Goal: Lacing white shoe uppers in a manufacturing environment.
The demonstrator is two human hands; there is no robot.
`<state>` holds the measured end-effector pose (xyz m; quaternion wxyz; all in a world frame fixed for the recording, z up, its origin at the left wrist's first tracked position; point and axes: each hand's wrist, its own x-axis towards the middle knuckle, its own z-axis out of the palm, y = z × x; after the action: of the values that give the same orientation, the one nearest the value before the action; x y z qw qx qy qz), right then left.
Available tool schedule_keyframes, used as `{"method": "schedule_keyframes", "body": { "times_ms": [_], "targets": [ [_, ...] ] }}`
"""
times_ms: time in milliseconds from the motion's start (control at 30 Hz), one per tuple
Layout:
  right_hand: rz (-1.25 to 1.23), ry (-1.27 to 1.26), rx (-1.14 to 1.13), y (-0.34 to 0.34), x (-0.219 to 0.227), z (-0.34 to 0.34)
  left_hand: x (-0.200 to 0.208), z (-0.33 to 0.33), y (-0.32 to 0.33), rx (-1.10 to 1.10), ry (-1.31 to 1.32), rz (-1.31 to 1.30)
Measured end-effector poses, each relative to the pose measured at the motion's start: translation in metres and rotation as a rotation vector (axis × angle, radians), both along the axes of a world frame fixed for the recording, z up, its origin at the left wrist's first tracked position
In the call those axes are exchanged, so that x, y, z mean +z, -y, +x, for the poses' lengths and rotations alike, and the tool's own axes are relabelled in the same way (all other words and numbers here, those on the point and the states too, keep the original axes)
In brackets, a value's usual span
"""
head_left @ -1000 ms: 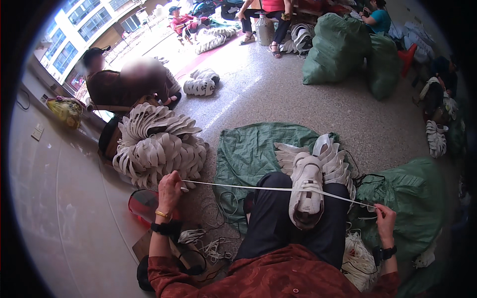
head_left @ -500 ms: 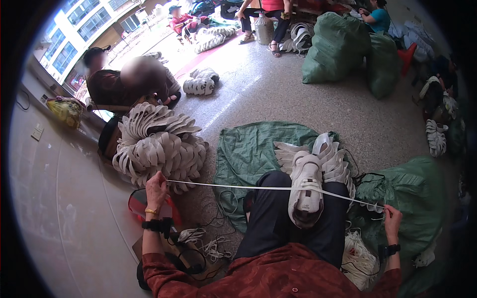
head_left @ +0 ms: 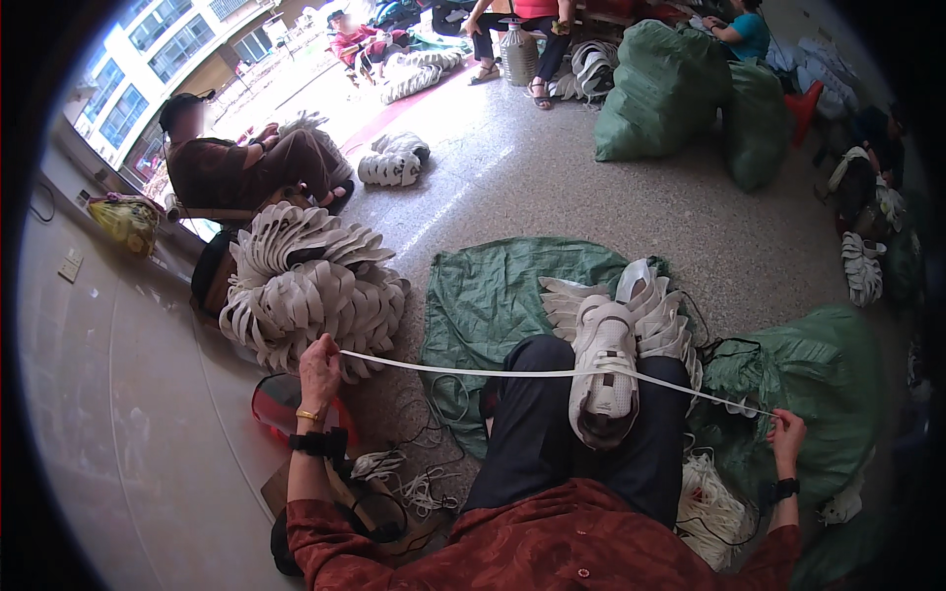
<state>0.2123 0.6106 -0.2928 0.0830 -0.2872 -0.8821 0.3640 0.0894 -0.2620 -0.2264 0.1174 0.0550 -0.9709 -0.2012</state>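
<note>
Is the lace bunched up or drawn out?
Drawn out: the lace extends from both sides of the shoe to the left hand and right hand.

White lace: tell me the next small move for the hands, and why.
The right hand should probably draw a little more white lace its way: the lace crosses the shoe, both hands hold it stretched out sideways, and in this view the stretch toward the left hand looks longer than the other.
</note>
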Motion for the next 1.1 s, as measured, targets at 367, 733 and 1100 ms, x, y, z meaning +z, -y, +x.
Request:
{"method": "schedule_keyframes", "body": {
  "times_ms": [367, 733, 1100],
  "targets": [
    [0.139, 0.026, 0.076, -0.018, -0.015, 0.014, 0.013, -0.012, -0.039, -0.06, -0.05, 0.061],
    [-0.32, 0.187, 0.307, 0.076, 0.029, -0.045, 0.062, -0.046, -0.079, -0.01, -0.277, 0.035],
    [-0.94, 0.141, 0.325, 0.219, 0.109, -0.046, 0.014, 0.034, -0.219, -0.211, 0.606, 0.899]
  ]
}}
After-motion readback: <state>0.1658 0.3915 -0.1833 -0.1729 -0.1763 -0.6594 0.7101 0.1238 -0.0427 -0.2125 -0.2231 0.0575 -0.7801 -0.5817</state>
